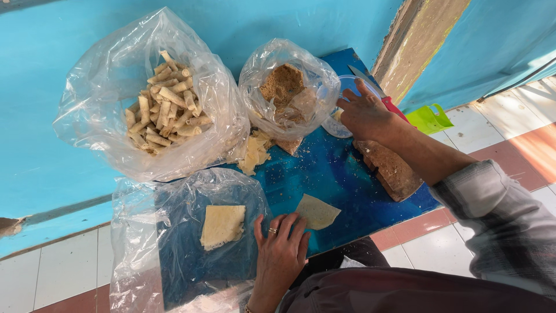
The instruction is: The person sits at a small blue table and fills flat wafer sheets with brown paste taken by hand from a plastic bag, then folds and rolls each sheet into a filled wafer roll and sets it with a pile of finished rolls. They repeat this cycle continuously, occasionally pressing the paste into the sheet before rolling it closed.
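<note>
The left hand (pixel 282 243) lies flat, fingers spread and closed on nothing, on a blue board (pixel 341 174), with a ring on one finger. Its fingertips touch the near edge of a thin, pale triangular wrapper sheet (pixel 316 211) lying flat on the board. Just left of the hand, a clear plastic bag (pixel 145 243) lies spread out with a folded stack of the same pale wrappers (pixel 222 225) showing through it.

The right hand (pixel 364 113) reaches to the far right of the board, fingers loosely extended over a clear round plastic container (pixel 341 101); whether it grips anything cannot be told. It sits just beside an open plastic bag of brown crumbly filling (pixel 284 87). Beneath the right forearm a brown slab (pixel 394 171) rests on the board.

Far left, a large clear bag holds many rolled, tan pastry sticks (pixel 165 104). Between the two far bags lie a few loose wrapper scraps (pixel 255 152). A green plastic piece (pixel 430 119) lies on the tiled floor to the right.
</note>
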